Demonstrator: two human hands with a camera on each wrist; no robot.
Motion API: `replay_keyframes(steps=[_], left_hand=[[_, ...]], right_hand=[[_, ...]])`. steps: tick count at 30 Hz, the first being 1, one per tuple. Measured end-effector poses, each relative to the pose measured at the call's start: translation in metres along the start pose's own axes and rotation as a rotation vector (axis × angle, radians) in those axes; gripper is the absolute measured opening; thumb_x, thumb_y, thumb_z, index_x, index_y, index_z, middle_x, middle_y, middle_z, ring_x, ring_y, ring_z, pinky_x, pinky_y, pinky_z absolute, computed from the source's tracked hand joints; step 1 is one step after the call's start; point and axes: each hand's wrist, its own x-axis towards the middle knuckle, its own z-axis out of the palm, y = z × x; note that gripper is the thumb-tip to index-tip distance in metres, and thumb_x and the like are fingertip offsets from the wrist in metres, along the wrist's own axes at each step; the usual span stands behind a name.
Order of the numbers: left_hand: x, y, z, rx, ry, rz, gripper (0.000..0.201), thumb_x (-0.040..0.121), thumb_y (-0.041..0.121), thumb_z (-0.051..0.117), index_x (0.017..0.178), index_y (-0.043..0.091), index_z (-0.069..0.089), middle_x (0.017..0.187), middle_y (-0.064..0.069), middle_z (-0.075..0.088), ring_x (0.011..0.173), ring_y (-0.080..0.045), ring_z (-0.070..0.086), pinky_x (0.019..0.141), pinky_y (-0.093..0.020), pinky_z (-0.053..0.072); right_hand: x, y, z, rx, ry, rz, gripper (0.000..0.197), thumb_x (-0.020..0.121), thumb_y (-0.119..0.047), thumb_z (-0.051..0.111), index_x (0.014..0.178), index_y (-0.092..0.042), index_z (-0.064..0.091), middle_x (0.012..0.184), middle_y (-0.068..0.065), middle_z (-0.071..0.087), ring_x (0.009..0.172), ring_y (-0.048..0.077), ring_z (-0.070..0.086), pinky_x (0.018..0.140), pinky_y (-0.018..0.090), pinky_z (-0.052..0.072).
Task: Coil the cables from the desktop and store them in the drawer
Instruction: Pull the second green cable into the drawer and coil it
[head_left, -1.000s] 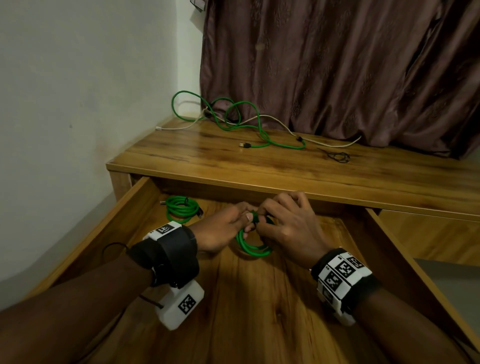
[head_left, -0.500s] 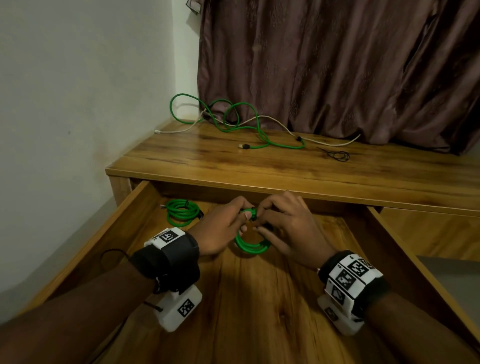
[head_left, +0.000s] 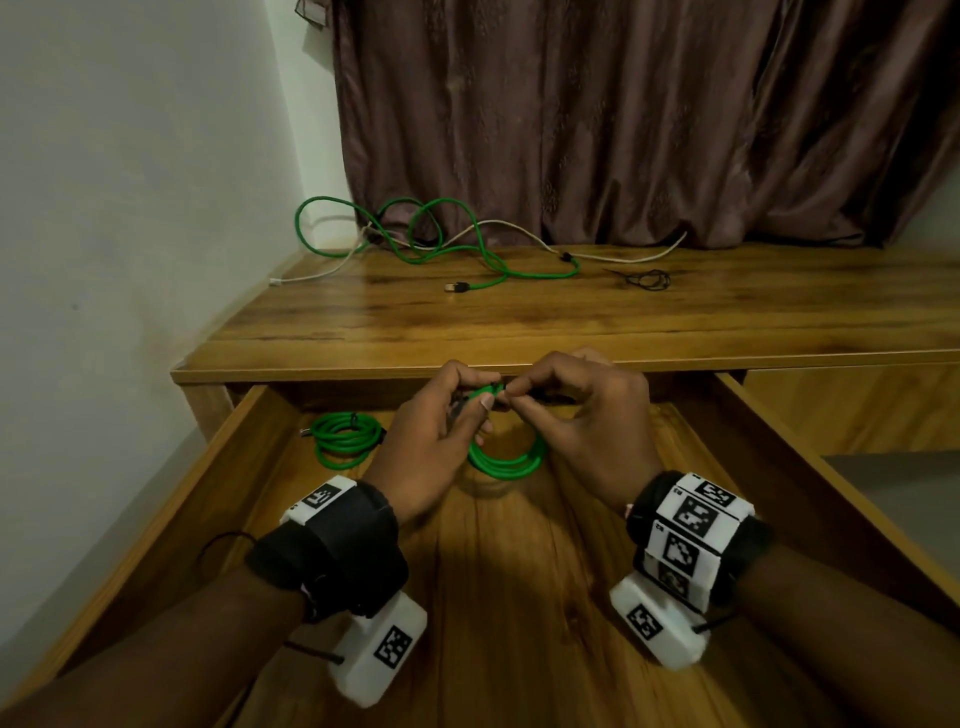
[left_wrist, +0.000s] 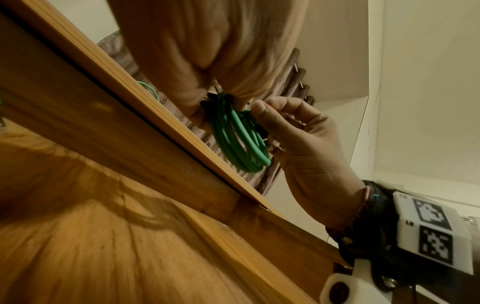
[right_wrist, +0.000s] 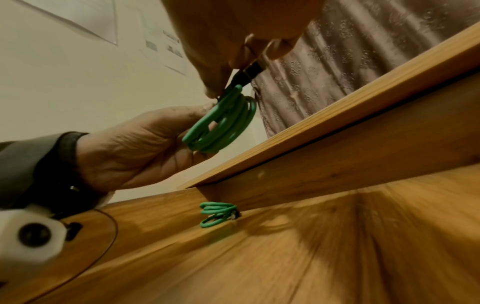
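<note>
A coiled green cable (head_left: 506, 457) hangs above the open wooden drawer (head_left: 524, 597), held at its top by both hands. My left hand (head_left: 441, 431) pinches the top of the coil (left_wrist: 239, 139) between thumb and fingers. My right hand (head_left: 582, 415) pinches a thin black tie (right_wrist: 249, 72) at the same spot on the coil (right_wrist: 223, 125). A second green coil (head_left: 345, 439) lies in the drawer's far left corner (right_wrist: 218, 214). On the desktop (head_left: 571, 322) a loose green cable (head_left: 441, 244) is tangled with a white cable (head_left: 519, 228).
A small black tie loop (head_left: 649, 279) lies on the desktop at the right. A brown curtain (head_left: 623, 114) hangs behind the desk, a white wall (head_left: 130, 208) stands to the left. The drawer's side walls (head_left: 810, 467) flank both forearms.
Both hands have risen slightly with the green coil, closer to the desk's front edge. The fingers keep working the tie at the coil's top.
</note>
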Motion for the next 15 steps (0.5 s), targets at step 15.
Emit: replay_keyframes(steps=[15], left_hand=[[-0.001, 0.007, -0.003, 0.165, 0.165, 0.103, 0.020, 0.106, 0.021, 0.056, 0.126, 0.021, 0.060, 0.090, 0.002, 0.070, 0.085, -0.012, 0.070, 0.080, -0.034, 0.058]], right_hand=[[-0.007, -0.016, 0.003, -0.255, 0.002, -0.078, 0.010, 0.087, -0.026, 0.083, 0.096, -0.027, 0.080, 0.089, -0.015, 0.075, 0.080, -0.011, 0.049, 0.077, 0.037, 0.043]])
